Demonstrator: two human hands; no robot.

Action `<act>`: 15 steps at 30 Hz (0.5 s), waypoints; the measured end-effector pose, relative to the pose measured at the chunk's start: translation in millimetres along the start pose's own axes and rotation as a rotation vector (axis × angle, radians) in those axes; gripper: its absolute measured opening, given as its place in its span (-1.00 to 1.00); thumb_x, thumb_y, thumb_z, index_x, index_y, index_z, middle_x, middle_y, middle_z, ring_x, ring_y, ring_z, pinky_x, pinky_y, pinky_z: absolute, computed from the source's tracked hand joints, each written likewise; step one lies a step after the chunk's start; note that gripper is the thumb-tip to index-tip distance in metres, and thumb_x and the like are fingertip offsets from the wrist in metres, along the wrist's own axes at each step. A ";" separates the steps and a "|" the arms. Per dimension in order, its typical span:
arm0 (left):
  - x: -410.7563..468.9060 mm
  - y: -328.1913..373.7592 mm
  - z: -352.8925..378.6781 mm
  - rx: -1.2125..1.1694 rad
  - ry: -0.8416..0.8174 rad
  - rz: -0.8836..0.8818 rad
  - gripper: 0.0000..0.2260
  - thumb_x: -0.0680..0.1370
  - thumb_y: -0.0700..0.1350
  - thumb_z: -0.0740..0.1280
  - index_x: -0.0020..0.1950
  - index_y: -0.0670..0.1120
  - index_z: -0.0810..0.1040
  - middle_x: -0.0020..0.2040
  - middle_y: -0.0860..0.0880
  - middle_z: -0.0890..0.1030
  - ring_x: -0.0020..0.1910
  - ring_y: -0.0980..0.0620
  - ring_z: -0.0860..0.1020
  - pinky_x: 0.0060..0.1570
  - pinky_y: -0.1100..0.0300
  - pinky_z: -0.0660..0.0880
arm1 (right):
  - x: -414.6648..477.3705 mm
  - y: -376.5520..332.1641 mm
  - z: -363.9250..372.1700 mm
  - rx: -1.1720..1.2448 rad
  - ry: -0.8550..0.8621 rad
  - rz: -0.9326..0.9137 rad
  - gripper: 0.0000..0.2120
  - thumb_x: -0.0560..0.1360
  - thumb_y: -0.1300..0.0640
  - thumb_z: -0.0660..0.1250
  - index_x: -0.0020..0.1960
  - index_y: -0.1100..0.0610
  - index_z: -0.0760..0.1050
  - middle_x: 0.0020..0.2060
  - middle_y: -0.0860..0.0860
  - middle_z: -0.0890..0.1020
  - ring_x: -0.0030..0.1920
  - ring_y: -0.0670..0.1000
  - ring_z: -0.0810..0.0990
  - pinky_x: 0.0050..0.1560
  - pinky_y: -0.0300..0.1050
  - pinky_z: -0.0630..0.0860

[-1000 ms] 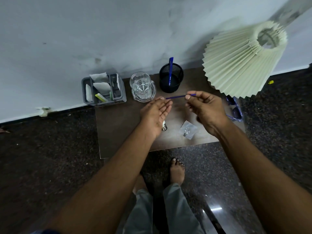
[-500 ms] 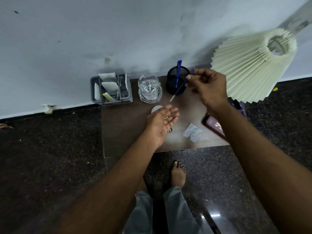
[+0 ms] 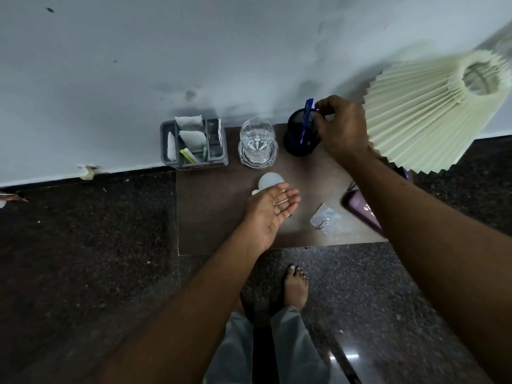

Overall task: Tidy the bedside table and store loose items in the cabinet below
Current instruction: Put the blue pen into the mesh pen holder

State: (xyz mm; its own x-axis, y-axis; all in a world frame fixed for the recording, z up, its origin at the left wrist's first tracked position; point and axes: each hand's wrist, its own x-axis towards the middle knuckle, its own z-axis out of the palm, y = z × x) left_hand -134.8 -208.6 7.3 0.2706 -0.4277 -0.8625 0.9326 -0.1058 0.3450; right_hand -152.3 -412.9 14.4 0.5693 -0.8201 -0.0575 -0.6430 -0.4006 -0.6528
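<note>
From your head camera, your right hand [image 3: 342, 128] pinches a blue pen [image 3: 315, 107] over the black mesh pen cup [image 3: 300, 135]. Left of the cup stand a glass jar [image 3: 257, 144] and grey organiser [image 3: 194, 144]. Nearer you, your left hand [image 3: 270, 210] lies open, palm up, hiding part of a white bulb [image 3: 270, 180].

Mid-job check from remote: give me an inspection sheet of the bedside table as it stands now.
Surface: brown bedside table, partly cleared.
Job's things: blue pens upright in black mesh pen cup; white bulb, clear packet of small metal parts and dark purple case loose.
Clutter: glass jar; grey organiser against the wall.
Grippers: right hand pinching a pen at the cup; left hand open, palm up.
Cables: nothing seen.
Surroundings: pleated lampshade, grey wall, dark speckled floor.
</note>
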 end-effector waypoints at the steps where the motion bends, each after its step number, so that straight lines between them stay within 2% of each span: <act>1: -0.4 -0.9 -0.7 0.012 0.001 0.000 -0.84 0.67 -0.17 0.21 0.16 -0.18 0.54 -0.01 -0.15 0.68 -0.09 -0.02 0.67 -0.08 0.20 0.63 | -0.4 0.8 2.5 -0.039 -0.009 -0.003 -0.79 0.55 0.09 0.39 0.17 0.08 0.64 -0.01 -0.01 0.73 -0.11 0.00 0.68 -0.04 -0.05 0.64; 4: -1.7 -3.3 -2.7 0.046 0.009 0.009 -0.83 0.67 -0.16 0.18 0.16 -0.15 0.54 0.00 -0.12 0.68 -0.09 -0.02 0.67 -0.08 0.19 0.61 | -0.1 1.0 8.4 -0.125 -0.029 -0.008 -0.76 0.56 0.10 0.40 0.21 0.12 0.63 0.03 0.05 0.72 -0.06 0.01 0.69 -0.03 -0.02 0.66; 9: -3.5 -3.6 -3.5 0.065 0.026 0.036 -0.81 0.68 -0.18 0.15 0.10 -0.12 0.56 -0.03 -0.11 0.70 -0.11 -0.01 0.68 -0.08 0.17 0.61 | 1.1 1.0 5.1 -0.066 -0.010 0.046 -0.74 0.53 0.11 0.40 0.21 0.10 0.64 0.03 0.02 0.73 -0.02 0.01 0.70 0.03 0.03 0.66; 12: -4.9 -1.7 -0.7 0.078 0.025 0.043 -0.81 0.68 -0.18 0.14 0.12 -0.13 0.55 -0.01 -0.11 0.70 -0.11 -0.01 0.68 -0.09 0.17 0.61 | -5.6 0.9 -0.7 -0.001 0.034 0.061 -0.78 0.51 0.07 0.39 0.12 0.06 0.66 -0.02 -0.02 0.73 -0.07 -0.02 0.69 0.02 -0.06 0.63; 15: -4.7 0.6 3.0 0.099 0.028 0.055 -0.82 0.68 -0.17 0.16 0.13 -0.11 0.56 -0.01 -0.10 0.70 -0.11 -0.01 0.69 -0.05 0.14 0.60 | -21.6 0.8 -5.5 0.061 0.077 0.023 -0.84 0.51 0.04 0.40 0.03 0.05 0.68 -0.08 -0.05 0.73 -0.16 -0.09 0.65 -0.09 -0.20 0.54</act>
State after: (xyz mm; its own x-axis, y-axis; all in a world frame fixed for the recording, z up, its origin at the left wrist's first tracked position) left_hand -136.2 -209.3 12.7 0.3284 -0.4098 -0.8510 0.8884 -0.1720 0.4256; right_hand -168.0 -397.8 19.3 0.5121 -0.8588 -0.0162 -0.6215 -0.3575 -0.6971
